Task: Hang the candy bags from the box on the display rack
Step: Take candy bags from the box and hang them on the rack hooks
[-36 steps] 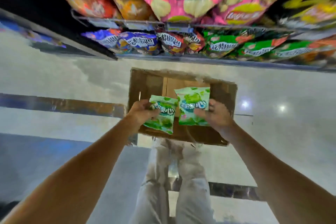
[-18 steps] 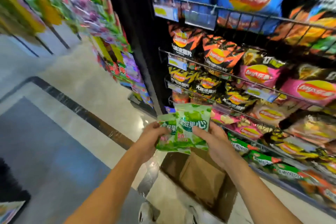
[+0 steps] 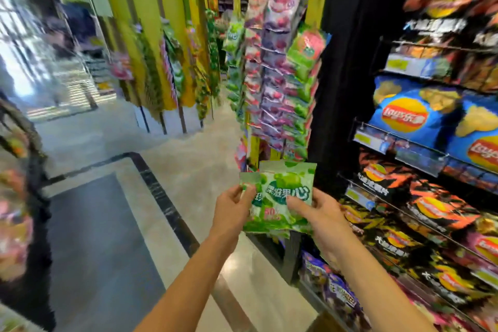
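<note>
Two green candy bags are held up at chest height, overlapping. My left hand (image 3: 234, 203) pinches the rear green bag (image 3: 249, 183) by its left edge. My right hand (image 3: 320, 217) grips the front green bag (image 3: 287, 197), thumb across its face. Straight above them hangs the display rack (image 3: 277, 83), a tall column of green, purple and pink candy bags on the end of the dark shelf unit. A corner of the cardboard box (image 3: 323, 322) shows at the bottom edge, below my right forearm.
Wire shelves of crisp bags (image 3: 420, 121) fill the right side. More hanging snack strips on yellow posts (image 3: 172, 73) stand farther down the aisle. Tiled floor with a dark mat (image 3: 99, 237) lies to the left. Another stand (image 3: 16, 197) is at the far left edge.
The view has swung up from the box to the hanging rack. Both hands lifted the two green bags out of the box and brought them together, overlapping.
</note>
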